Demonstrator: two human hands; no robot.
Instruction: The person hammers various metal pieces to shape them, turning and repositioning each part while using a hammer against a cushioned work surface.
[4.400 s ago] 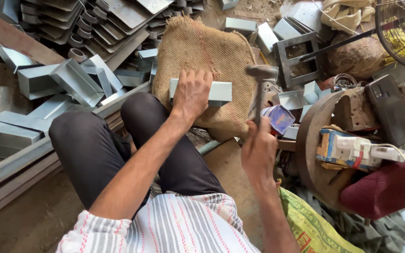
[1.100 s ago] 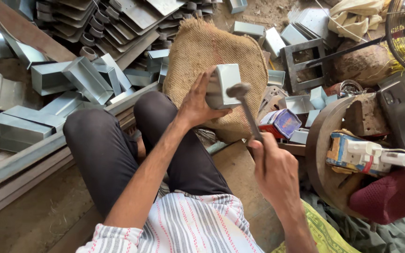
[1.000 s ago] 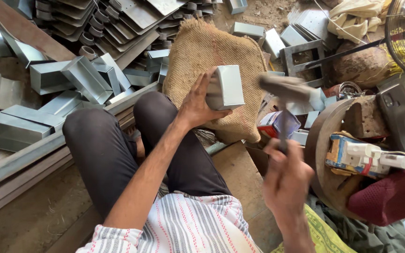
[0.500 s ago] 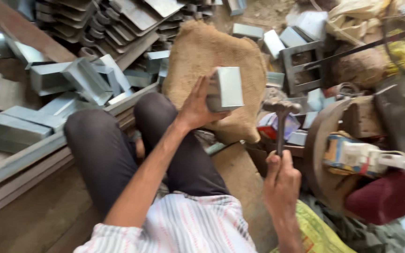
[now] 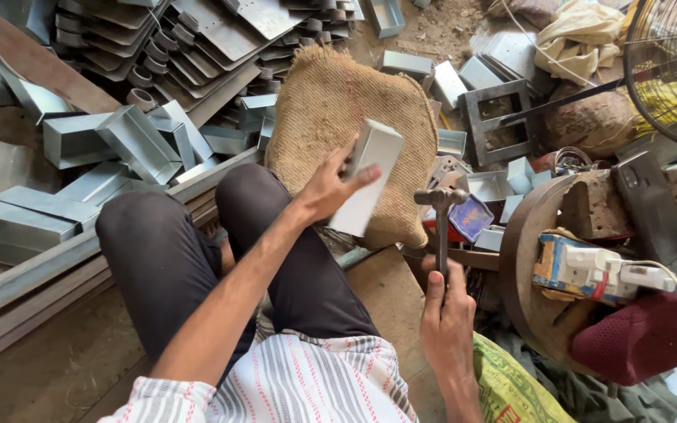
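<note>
A small blue-and-purple printed carton (image 5: 472, 217) lies among the metal scraps, just right of the hammer head, with something red under it. A black phone (image 5: 652, 205) with a dark screen leans on the round wooden stand at right. A yellow-green printed sack (image 5: 511, 388) with red marks lies at the bottom edge, beside the right forearm.

Workshop floor crowded with sheet-metal parts.
A dusty dirt floor (image 5: 37, 376) carried heaps of grey folded metal channels (image 5: 131, 145) and stacked curved plates (image 5: 197, 47). A burlap sack (image 5: 331, 117) lay among them, beside a round wooden block (image 5: 526, 266).
</note>
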